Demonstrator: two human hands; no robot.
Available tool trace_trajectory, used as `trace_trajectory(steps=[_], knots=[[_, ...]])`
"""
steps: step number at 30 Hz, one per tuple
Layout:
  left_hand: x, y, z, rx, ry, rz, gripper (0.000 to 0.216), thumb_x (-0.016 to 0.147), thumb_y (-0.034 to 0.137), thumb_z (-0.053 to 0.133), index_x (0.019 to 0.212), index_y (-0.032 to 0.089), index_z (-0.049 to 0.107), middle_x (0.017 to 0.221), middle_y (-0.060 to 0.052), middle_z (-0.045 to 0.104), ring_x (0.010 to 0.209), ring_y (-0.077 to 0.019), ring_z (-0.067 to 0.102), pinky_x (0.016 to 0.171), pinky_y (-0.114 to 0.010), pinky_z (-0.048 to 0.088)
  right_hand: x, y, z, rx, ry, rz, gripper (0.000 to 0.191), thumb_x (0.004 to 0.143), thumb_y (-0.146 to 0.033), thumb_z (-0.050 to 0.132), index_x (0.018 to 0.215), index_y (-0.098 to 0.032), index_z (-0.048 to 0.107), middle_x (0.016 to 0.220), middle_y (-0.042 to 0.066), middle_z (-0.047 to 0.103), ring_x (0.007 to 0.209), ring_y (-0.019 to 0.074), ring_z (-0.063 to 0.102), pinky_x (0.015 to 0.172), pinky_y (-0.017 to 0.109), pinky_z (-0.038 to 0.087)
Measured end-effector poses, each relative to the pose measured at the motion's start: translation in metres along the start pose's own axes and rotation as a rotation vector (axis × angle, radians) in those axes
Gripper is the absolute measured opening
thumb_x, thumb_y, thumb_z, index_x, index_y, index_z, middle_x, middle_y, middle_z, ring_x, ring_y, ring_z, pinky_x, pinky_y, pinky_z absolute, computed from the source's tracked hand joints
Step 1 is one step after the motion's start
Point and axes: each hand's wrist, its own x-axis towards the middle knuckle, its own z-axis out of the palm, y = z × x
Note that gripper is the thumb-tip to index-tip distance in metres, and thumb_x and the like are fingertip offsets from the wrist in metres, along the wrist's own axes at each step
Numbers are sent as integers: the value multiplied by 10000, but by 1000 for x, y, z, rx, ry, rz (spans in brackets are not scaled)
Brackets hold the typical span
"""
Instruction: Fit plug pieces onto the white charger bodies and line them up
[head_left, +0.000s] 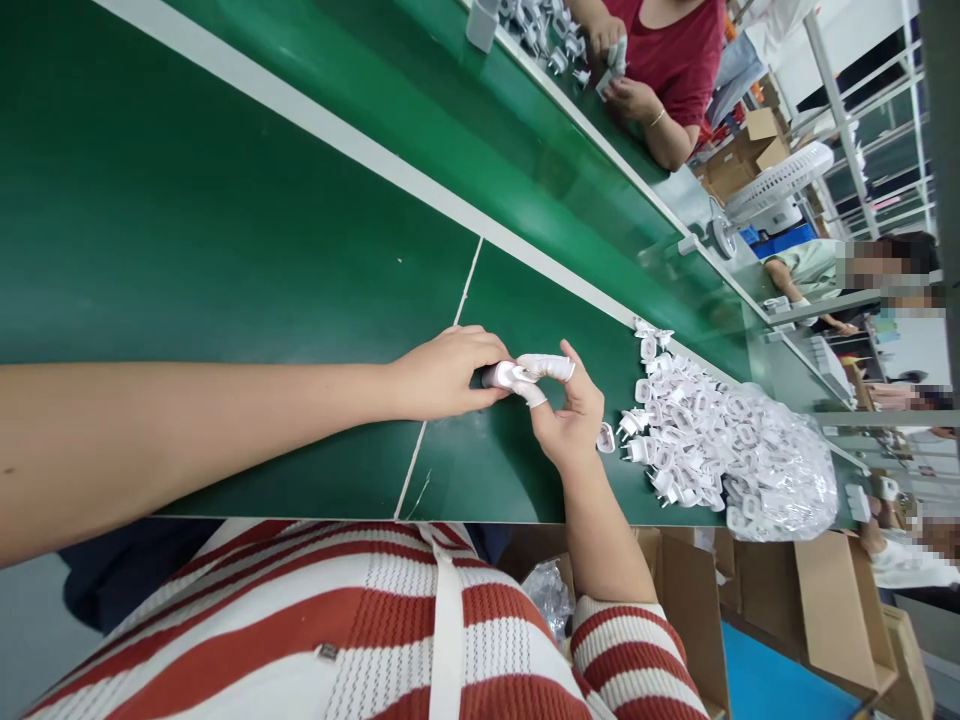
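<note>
My left hand (pixel 454 372) reaches in from the left over the green table, its fingers curled round a small white plug adapter (pixel 504 376). My right hand (pixel 568 410) comes from the right and pinches the same piece between thumb and forefinger; both of those fingers wear white wrapping. Much of the adapter is hidden by the fingers. Just right of my right hand lies a single white adapter (pixel 605 437). Beyond it spreads a heap of white plug adapters (pixel 686 425), several with pins showing.
A clear plastic bag (pixel 787 480) covers the heap's right end. A raised clear barrier (pixel 600 230) runs along the table's far side. Across it a person in red (pixel 675 60) handles a white piece. Cardboard boxes (pixel 765 610) stand below the near edge; a white fan (pixel 780 185) is farther off.
</note>
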Motion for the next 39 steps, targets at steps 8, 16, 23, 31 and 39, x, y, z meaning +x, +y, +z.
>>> trace_trajectory(steps=[8,16,23,31,39], knots=[[0,-2,2,11,11,10,278,948,418,599,1059,192,717,1130,-75,749,1082,-283,657,983,-460,461,5,-3,0,-141,-15,-109,128,949,-176,681,1040,-265,680,994,-5,822,850,185,788,1248,567,448],[0,-1,4,38,29,38,377,943,499,638,1125,186,742,1177,-110,763,1096,-307,674,1007,-493,505,-15,3,15,117,112,222,174,903,-335,787,1030,-244,710,1031,28,836,898,208,813,1337,612,255],[-6,5,-1,-28,71,107,346,1016,473,592,1195,207,724,1257,-118,734,1168,-296,677,1045,-476,543,-19,20,25,369,141,200,631,817,-493,872,1319,-207,619,1296,158,738,1221,264,739,1096,458,593],[-26,26,-5,32,217,316,397,1090,412,562,1420,195,587,1283,-146,669,1127,-246,672,954,-376,595,-23,-2,16,220,234,-11,350,951,-458,756,1237,-261,711,1119,81,790,1011,227,764,929,408,651],[-30,32,-9,132,265,565,483,1093,350,572,1542,201,475,1304,-157,664,1181,-241,672,1016,-346,586,-30,-3,6,-187,280,-301,364,997,-474,681,1296,-268,679,1035,97,810,828,258,779,705,412,660]])
